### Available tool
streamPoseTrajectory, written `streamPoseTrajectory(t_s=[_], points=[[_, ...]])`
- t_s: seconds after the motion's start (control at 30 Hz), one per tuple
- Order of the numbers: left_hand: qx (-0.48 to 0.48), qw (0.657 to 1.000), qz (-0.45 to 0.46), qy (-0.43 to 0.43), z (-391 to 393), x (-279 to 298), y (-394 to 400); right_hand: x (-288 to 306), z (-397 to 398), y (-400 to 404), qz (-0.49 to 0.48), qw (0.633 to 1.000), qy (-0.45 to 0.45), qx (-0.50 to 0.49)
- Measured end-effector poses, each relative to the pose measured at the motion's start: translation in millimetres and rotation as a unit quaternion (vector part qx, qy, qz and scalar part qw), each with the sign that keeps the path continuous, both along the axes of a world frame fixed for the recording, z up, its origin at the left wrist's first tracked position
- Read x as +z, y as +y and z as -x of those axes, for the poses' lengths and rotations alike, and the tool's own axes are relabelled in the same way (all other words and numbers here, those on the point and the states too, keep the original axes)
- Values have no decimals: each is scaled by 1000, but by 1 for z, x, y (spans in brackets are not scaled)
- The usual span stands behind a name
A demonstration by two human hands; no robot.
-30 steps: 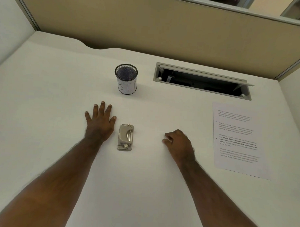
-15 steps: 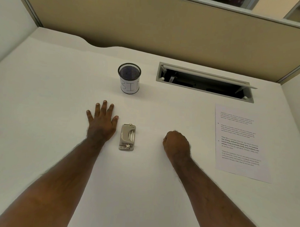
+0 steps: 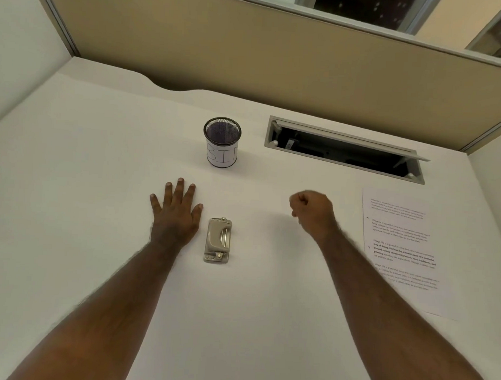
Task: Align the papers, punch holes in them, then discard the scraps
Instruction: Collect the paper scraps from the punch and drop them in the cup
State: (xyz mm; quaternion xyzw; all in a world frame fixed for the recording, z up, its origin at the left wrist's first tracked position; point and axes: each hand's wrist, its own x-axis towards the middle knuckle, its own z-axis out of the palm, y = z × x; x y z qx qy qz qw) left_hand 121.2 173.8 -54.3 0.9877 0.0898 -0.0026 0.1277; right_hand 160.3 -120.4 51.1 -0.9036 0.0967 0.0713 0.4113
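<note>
A small grey hole punch (image 3: 217, 240) lies on the white desk (image 3: 72, 212) in the middle. My left hand (image 3: 175, 212) rests flat just left of it, fingers spread, holding nothing. My right hand (image 3: 312, 213) hovers above the desk to the punch's right, curled into a fist; I cannot see anything inside it. Printed papers (image 3: 400, 249) lie flat at the right side of the desk, apart from both hands. A black mesh cup (image 3: 222, 142) with a white label reading "BIN" stands behind the punch.
An open cable slot (image 3: 344, 149) with a raised grey flap is set into the desk at the back right. Beige partition walls (image 3: 248, 56) close off the back, with white panels at the left and right sides.
My right hand has closed into a fist and lifted off the desk, moving forward and slightly right. My left hand, the punch and the papers have stayed in place.
</note>
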Motion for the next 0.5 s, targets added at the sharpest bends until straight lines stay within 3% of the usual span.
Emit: streamPoseTrajectory(t_s=[0.27, 0.5], points=[[1, 1000, 11, 3, 0, 2, 0, 50, -85, 90, 8, 992, -108, 64], [0, 1000, 16, -7, 1, 1, 0, 61, -124, 148, 102, 983, -119, 99]])
